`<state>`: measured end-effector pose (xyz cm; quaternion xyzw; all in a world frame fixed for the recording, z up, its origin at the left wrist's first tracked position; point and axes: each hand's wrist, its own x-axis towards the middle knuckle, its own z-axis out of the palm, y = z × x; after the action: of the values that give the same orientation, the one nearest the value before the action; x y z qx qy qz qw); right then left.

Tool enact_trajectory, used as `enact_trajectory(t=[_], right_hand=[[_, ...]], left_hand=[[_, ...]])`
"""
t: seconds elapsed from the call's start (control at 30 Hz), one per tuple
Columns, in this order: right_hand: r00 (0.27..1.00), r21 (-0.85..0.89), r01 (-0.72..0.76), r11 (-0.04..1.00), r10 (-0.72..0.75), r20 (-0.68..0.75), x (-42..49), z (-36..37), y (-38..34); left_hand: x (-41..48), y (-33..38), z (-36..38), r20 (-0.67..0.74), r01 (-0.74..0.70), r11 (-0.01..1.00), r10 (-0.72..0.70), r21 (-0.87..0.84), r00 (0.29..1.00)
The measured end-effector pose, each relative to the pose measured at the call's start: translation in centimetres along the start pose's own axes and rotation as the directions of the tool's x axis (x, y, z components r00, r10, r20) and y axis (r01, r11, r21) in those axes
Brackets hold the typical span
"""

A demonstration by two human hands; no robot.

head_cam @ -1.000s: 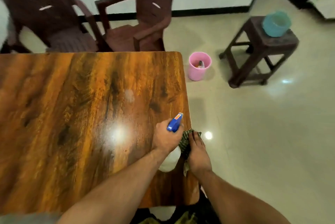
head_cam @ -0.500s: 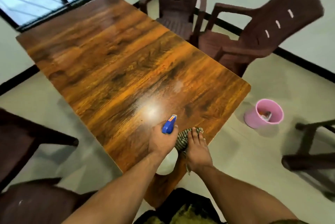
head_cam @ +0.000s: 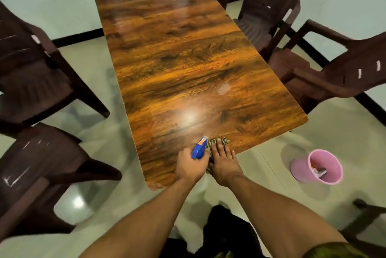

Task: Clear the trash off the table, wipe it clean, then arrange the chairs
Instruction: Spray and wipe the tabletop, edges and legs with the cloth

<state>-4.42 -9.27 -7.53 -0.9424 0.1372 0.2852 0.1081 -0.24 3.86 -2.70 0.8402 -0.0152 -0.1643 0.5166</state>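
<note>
A long glossy wooden table (head_cam: 188,59) runs away from me toward a window. At its near end my left hand (head_cam: 191,166) grips a spray bottle with a blue trigger head (head_cam: 199,148); its white body shows below the hand. Beside it my right hand (head_cam: 224,165) lies flat, fingers straight, pressing a green patterned cloth (head_cam: 219,142) onto the tabletop near the corner. A pale smudge (head_cam: 224,90) marks the wood farther up on the right.
Dark brown plastic chairs stand around the table: two on the left (head_cam: 31,65) (head_cam: 41,174), two on the right (head_cam: 269,7) (head_cam: 334,71). A pink bin (head_cam: 300,171) holding trash sits on the floor at the right. Part of a dark stool (head_cam: 367,222) shows at the lower right.
My view has swung left, so the table now runs lengthwise toward the window. Both hands stay at the near end, the left holding the spray bottle, the right on the cloth.
</note>
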Motion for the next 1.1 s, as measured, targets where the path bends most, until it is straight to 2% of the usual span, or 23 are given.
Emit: enact_trajectory(t=[0.17,0.27,0.5,0.63,0.67,0.73,0.83,0.93,0.97,1.03,1.07,1.1], right_hand=[[0.980,-0.071,0.198,0.978,-0.197,0.027,1.7,-3.0,3.3],[0.965,-0.117,0.263,0.958,-0.263,0.009,5.6,-5.6,6.1],[0.974,-0.169,0.177,0.970,-0.197,-0.112,17.1,-12.5,11.2],[0.970,-0.037,0.061,0.997,-0.068,-0.233,23.1,-16.0,10.1],[0.965,-0.004,0.063,0.998,-0.062,-0.255,23.6,-16.2,9.1],[0.943,0.005,0.209,0.978,-0.200,-0.265,21.3,-14.6,6.0],[0.848,-0.045,0.494,0.868,-0.493,-0.197,12.3,-7.5,3.2],[0.764,-0.023,0.587,0.809,-0.563,-0.317,5.1,-0.7,2.8],[0.728,-0.001,0.629,0.777,-0.590,-0.349,2.6,1.6,3.2],[0.597,-0.053,0.744,0.667,-0.698,-0.396,0.6,6.1,4.5],[0.534,-0.091,0.785,0.612,-0.744,-0.402,0.2,8.6,5.1],[0.506,-0.113,0.809,0.577,-0.781,-0.367,0.1,10.9,5.7]], left_hand=[[-2.1,-1.6,4.0,-0.117,0.109,0.994,-0.112,-0.025,0.987],[-2.5,-1.5,7.4,-0.137,0.119,0.993,-0.120,-0.012,0.983],[-2.3,-4.0,15.1,0.046,0.067,0.998,-0.067,0.010,0.997],[-2.0,-6.9,17.4,0.094,0.030,1.000,-0.030,-0.005,0.995],[-2.0,-7.7,17.6,0.077,0.030,1.000,-0.029,-0.009,0.997],[-2.3,-10.0,17.9,-0.003,0.072,0.997,-0.072,-0.023,0.997],[-4.9,-12.7,17.9,-0.210,0.239,0.967,-0.251,-0.084,0.945],[-6.7,-14.8,16.8,-0.386,0.378,0.913,-0.408,-0.156,0.827],[-7.8,-16.1,16.3,-0.420,0.417,0.891,-0.452,-0.179,0.787],[-8.8,-19.0,15.6,-0.443,0.470,0.858,-0.510,-0.206,0.737],[-9.2,-20.5,15.5,-0.428,0.493,0.849,-0.525,-0.194,0.736],[-9.4,-21.8,15.5,-0.406,0.501,0.846,-0.529,-0.183,0.745]])
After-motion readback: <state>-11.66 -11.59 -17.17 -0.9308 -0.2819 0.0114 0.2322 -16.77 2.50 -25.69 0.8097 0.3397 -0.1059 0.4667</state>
